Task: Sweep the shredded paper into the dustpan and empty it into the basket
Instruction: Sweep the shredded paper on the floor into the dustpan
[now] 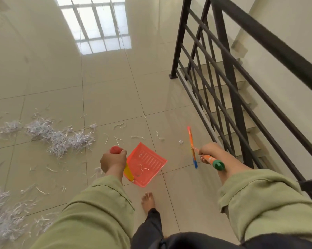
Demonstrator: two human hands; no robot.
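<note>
Shredded paper lies in loose grey-white heaps across the left of the frame, with a second drift at the lower left edge and single strips scattered toward the centre. On the pale tiled floor, just below centre, sits an orange-pink dustpan, its ribbed tray holding only a few strips. A yellow stem rises from the pan's near left corner to a red knob, and the left hand has its fingers curled round that knob, gripping it from above. To the right of centre, the right hand is wrapped round the orange shaft of a broom; the shaft's green cap points toward the lower right, while the blurred orange-and-blue end reaches up and down beside the knuckles, clear of the dustpan. Both forearms wear olive green sleeves. A bare foot stands on the tiles at lower centre. A dark metal railing guards a descending staircase along the right side, and a barred window's reflection brightens the upper centre.
</note>
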